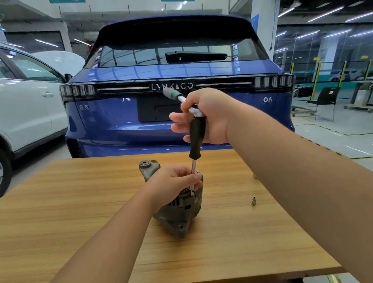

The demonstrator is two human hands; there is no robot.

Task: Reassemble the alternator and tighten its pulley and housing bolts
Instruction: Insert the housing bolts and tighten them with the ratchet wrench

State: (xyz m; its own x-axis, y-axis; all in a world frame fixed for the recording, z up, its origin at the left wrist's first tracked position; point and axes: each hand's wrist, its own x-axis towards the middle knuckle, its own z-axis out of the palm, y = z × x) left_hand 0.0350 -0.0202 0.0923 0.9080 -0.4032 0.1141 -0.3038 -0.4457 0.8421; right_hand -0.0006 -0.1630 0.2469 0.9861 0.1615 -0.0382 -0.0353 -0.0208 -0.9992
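On the far left: white car (pixel 17 102) parked beside the worktop (pixel 77 212), no part in my job.

Left forearm: I see it run up from the lower left, angled toward the middle of the worktop, wrist bent slightly down.

Left hand (pixel 172 185): its grip is curled over the top of the alternator (pixel 178 213), fingers wrapped near the tool's thin shaft. I judge it is there to pin the housing down and steady the shaft so the tip stays seated.

Alternator: it sits at the centre of the worktop, tilted, one mounting ear (pixel 147 166) poking out behind my hand and another lug facing me.

Driver (pixel 196 138): black handle nearly upright, thin shaft dropping to the housing just beside my left fingers. The tip's seat is hidden, so I cannot tell which bolt it meets.

Ratchet (pixel 179 96): fixed across the driver's top, its green-banded handle pointing up and left.

Right hand (pixel 206 118): held high above the alternator, its grip closed round the ratchet head and driver top, lower fingers spread loosely. I judge this pose gives leverage for turning a housing bolt.

Right forearm: it crosses from the lower right, rising steeply.

Loose socket (pixel 253 202): upright on the worktop, well apart to the right.

Beyond: blue car (pixel 136 113).
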